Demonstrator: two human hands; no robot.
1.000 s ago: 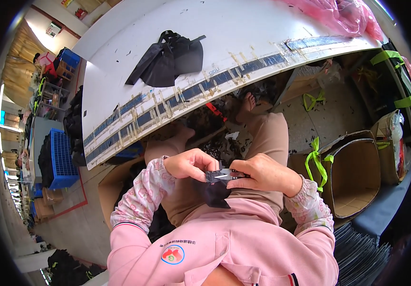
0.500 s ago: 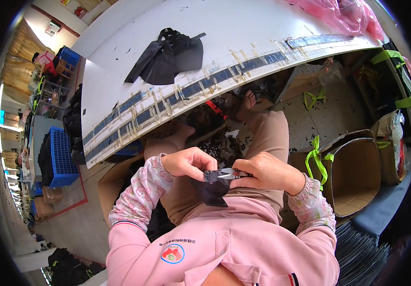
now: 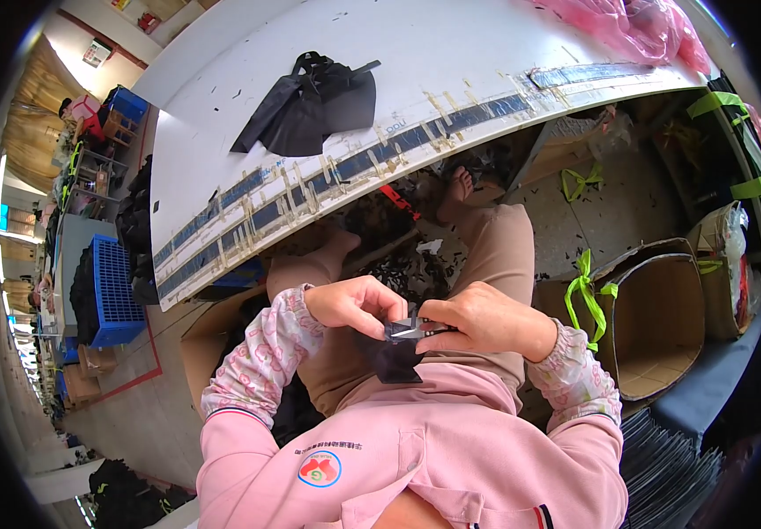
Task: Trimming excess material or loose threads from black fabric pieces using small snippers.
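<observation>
Over my lap, my left hand pinches the edge of a piece of black fabric, which hangs down between my hands. My right hand is closed around small thread snips with pale metal blades. The blades point left and lie against the top edge of the fabric, close to my left fingertips. A small dark strip stands up beside the blades. Whether the blades are cutting through the cloth cannot be made out.
A white table with worn tape along its edge carries a black fabric piece and pink plastic. An open cardboard box stands at right, near stacked black pieces. A blue crate is at left. Dark scraps litter the floor.
The snips have moved slightly left and down, further onto the fabric's edge. My left hand has shifted a little right. A small dark strip now sticks up by the blades.
</observation>
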